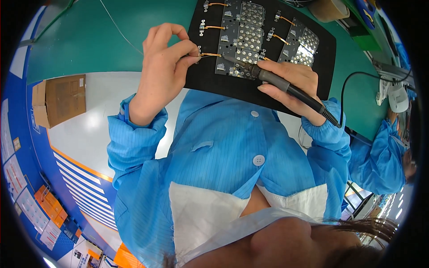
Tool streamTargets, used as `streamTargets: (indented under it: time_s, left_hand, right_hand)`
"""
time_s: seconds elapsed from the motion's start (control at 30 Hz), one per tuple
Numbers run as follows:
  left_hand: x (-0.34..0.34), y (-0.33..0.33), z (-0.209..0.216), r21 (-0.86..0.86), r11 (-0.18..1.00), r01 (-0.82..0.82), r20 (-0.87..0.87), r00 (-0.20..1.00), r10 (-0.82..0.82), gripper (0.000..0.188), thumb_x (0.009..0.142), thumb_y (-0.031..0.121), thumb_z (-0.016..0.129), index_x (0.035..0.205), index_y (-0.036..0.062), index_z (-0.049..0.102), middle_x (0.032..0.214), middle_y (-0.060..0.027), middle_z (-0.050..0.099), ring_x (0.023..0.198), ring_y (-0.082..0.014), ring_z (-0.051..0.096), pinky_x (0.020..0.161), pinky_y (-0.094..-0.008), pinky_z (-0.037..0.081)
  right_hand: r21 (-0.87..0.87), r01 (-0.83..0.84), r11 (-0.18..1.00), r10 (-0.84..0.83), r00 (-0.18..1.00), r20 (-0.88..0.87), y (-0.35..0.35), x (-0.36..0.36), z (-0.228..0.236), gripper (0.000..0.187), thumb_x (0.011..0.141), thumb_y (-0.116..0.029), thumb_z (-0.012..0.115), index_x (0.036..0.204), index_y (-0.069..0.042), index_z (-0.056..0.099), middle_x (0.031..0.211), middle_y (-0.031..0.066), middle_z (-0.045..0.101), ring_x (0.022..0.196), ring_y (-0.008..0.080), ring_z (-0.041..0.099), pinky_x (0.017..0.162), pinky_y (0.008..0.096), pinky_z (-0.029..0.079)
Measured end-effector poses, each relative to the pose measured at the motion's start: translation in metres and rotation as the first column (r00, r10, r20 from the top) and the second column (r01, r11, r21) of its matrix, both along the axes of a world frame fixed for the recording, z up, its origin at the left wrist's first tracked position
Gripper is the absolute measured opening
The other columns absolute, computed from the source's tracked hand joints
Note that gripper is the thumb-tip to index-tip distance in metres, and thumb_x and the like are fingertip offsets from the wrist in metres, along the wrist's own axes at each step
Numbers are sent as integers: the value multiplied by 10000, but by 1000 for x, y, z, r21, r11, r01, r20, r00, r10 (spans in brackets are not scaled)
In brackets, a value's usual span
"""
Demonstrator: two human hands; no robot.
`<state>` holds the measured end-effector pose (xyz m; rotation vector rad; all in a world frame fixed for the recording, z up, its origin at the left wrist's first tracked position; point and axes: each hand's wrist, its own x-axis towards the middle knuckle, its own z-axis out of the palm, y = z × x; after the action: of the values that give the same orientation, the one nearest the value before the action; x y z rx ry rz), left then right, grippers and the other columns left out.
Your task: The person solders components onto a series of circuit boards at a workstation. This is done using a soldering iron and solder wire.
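My right hand [297,78] is closed around a black soldering iron [282,83]. Its tip reaches left, to the edge of a dark circuit board [230,38] set with rows of round shiny parts. My left hand [163,60] pinches a thin solder wire [120,33] between thumb and forefinger; the wire trails off behind the hand to the upper left. At those fingertips lies an orange flex strip [211,54], joined to the board, with a small metal connector partly hidden by the fingers. Whether the iron's tip touches the joint is too small to tell.
A black tray [324,80] carries the boards, including a second group [301,47] at right, on a green tabletop [96,44]. The iron's black cord [343,96] loops right. A cardboard box [62,100] stands at left. Another person's blue sleeve [377,156] shows at right.
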<state>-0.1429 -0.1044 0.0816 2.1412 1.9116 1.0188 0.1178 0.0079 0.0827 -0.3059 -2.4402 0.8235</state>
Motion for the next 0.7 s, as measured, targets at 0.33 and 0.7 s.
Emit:
streamTargets:
  time_s: [0.33,0.7]
  left_hand:
    - [7,8,-3,-1,1000,24,31,999,-24,150,699,-52,704,806,25,632,999,-90,513,1001,-288,487,828,-358,416]
    - [16,16,-7,44,997,60,2,998,-60,115,725,-54,691,798,11,629,1000,-91,517,970,-279,521,801,-353,439]
  right_hand:
    - [-34,-3,999,4,1000,11,3,1,0,417,782,-238,774,1101,8,666,797,131,697,686,226,693,603,283,541]
    - [-26,-5,1000,5,1000,7,4,2,-1,405,783,-224,771,1102,2,666,808,130,699,705,238,697,620,295,540]
